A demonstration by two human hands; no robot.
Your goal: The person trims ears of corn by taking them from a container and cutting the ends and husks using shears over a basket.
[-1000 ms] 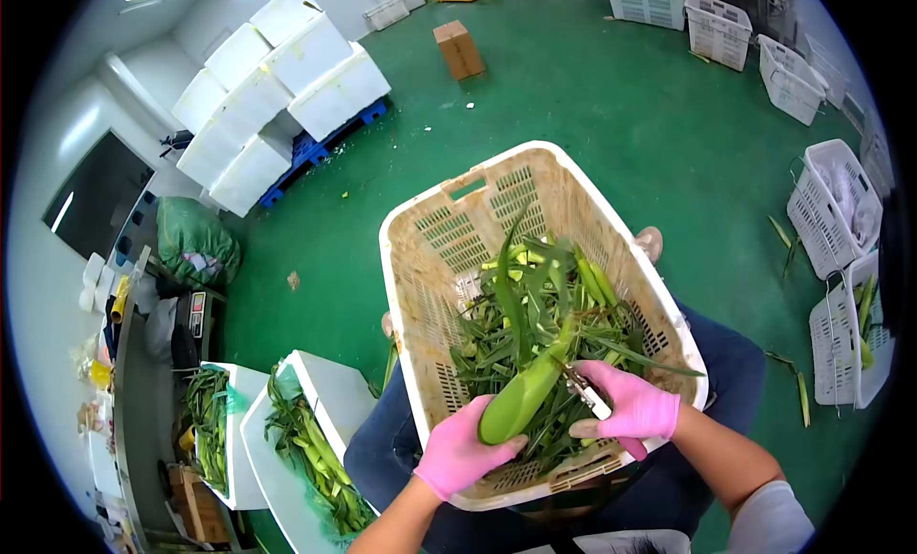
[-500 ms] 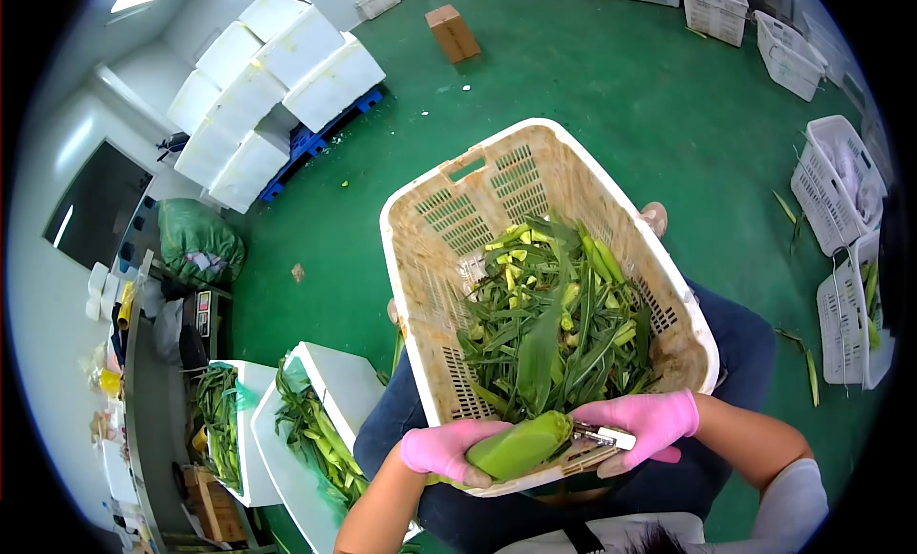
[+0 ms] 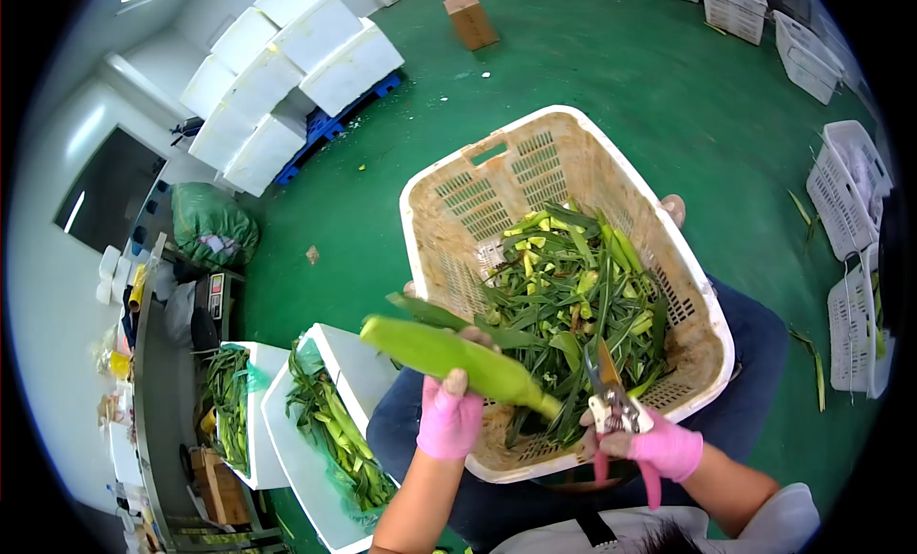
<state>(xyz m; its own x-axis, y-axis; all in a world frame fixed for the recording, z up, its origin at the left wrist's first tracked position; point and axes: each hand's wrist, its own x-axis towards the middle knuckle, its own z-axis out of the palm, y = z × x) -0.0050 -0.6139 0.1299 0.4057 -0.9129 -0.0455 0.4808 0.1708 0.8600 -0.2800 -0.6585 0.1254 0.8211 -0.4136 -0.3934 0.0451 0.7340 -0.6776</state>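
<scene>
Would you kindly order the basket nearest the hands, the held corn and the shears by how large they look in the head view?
1. Basket
2. Corn, in the left hand
3. Shears, in the right hand

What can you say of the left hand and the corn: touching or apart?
Touching: in the head view, the left hand clasps the corn, fingertips lapping over its near edge.

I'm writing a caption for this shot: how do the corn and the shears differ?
The corn is green and leafy-skinned; the shears show a metal blade and a whitish body.
The corn slants sideways, stalk end toward the right; the shears point their blades away from the person.
The corn is in the left hand, the shears in the right hand.
Both are held in pink-gloved hands.
</scene>
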